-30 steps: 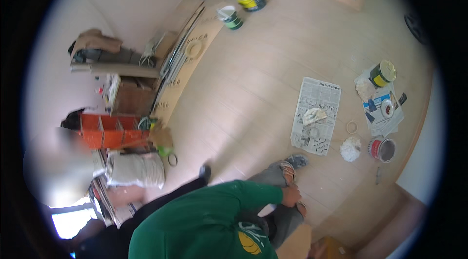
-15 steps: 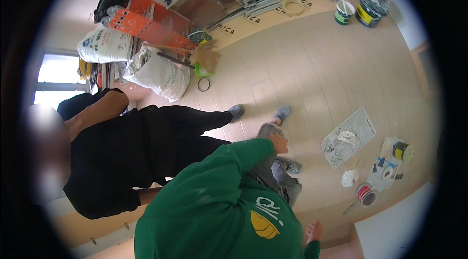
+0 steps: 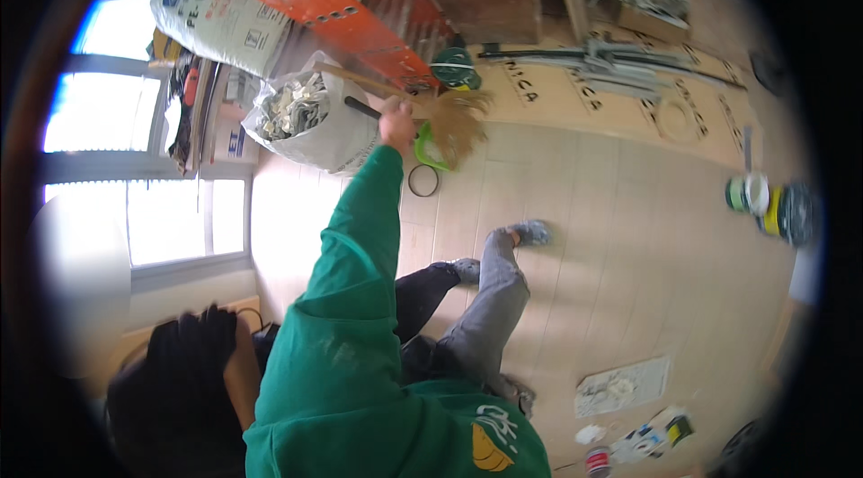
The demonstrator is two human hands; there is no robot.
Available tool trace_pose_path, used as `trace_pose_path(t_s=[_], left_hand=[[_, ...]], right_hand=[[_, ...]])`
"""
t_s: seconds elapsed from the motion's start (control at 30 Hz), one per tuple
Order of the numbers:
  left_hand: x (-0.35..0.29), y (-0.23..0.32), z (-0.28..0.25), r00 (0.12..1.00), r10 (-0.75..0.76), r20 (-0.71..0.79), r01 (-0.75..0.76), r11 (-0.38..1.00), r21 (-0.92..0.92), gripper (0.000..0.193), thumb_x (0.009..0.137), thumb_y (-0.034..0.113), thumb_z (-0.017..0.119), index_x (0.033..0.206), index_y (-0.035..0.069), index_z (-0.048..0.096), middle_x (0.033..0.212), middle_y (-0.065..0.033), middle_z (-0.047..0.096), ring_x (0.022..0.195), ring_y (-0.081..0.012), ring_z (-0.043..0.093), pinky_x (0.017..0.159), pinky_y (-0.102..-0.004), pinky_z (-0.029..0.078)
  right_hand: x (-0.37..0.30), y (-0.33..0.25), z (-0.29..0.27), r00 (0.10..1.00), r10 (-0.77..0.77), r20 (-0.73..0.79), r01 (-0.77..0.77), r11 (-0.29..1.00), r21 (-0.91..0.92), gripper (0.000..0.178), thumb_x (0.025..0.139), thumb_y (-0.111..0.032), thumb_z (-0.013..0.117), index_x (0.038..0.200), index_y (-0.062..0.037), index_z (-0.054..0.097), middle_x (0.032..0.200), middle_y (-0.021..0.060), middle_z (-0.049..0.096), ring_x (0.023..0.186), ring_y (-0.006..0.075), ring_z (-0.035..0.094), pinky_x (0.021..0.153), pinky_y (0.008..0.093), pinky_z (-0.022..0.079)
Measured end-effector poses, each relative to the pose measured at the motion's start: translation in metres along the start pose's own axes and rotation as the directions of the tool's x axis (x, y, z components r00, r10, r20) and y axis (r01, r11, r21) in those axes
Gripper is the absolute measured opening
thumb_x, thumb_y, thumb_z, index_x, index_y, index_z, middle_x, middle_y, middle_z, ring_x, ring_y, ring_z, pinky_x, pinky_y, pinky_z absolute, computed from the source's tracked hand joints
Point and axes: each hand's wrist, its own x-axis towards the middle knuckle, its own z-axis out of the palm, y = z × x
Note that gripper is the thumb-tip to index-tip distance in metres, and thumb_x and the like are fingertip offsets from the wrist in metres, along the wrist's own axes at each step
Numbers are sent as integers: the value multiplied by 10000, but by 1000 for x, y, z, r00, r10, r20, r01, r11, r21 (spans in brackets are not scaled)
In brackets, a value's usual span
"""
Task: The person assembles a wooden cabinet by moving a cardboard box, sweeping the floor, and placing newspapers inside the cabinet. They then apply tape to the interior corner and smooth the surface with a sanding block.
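Observation:
My left hand [image 3: 396, 125], at the end of an outstretched green sleeve, is closed around the black handle [image 3: 360, 107] of a green dustpan [image 3: 430, 151]. Straw broom bristles [image 3: 460, 125] lie against the dustpan and partly cover it. A wooden broom handle [image 3: 364, 80] slants just beyond my hand. Right beside it bulges a white sack [image 3: 337, 141], its open top full of crumpled scraps [image 3: 297, 107]. A dark ring [image 3: 423, 180] rests on the floor close to the dustpan. My right hand is out of view.
An orange ladder [image 3: 333, 15] leans behind the sack. A person in black [image 3: 175, 388] is close on my left. Metal profiles [image 3: 620, 64] lie on cardboard along the far side. Buckets [image 3: 791, 213] stand far right; newspaper [image 3: 622, 386] and tubs lie near right.
My left arm has swung out, and the hand has gone from beside my leg to the dustpan's handle. The view has turned left and come closer to the sack. My right hand has left the view.

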Motion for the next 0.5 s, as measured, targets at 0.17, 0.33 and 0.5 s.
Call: trace_pose_path(t_s=[0.17, 0.33, 0.5], left_hand=[[156, -65, -116, 914, 389, -116, -284, 818, 501, 761, 842, 337, 828, 1448, 31, 485, 1266, -259, 654, 1133, -419, 658, 956, -490, 536], [252, -145, -137, 877, 458, 145, -420, 583, 696, 538, 854, 358, 831, 1235, 37, 628, 1078, -190, 706, 921, -356, 703, 810, -436, 568], [315, -102, -127, 622, 709, 331, -735, 383, 560, 409, 978, 305, 704, 1249, 2, 660, 1129, -229, 728, 1002, -291, 738, 814, -401, 602]], right_hand=[[-14, -111, 68, 998, 51, 26, -48, 994, -98, 379, 1042, -506, 536, 1042, -145, 653, 834, 20, 617, 638, 179, 560, 571, 346, 485], [-93, -131, -13, 967, 254, -10, -254, 960, -116, 397, 1040, -521, 540, 1018, -144, 662, 796, 12, 610, 613, 188, 565, 563, 353, 501], [-125, -116, 56, 922, 378, 87, -331, 882, -335, 637, 1057, -454, 522, 1548, -57, 438, 1311, 183, 663, 1129, 363, 654, 953, 541, 532]])
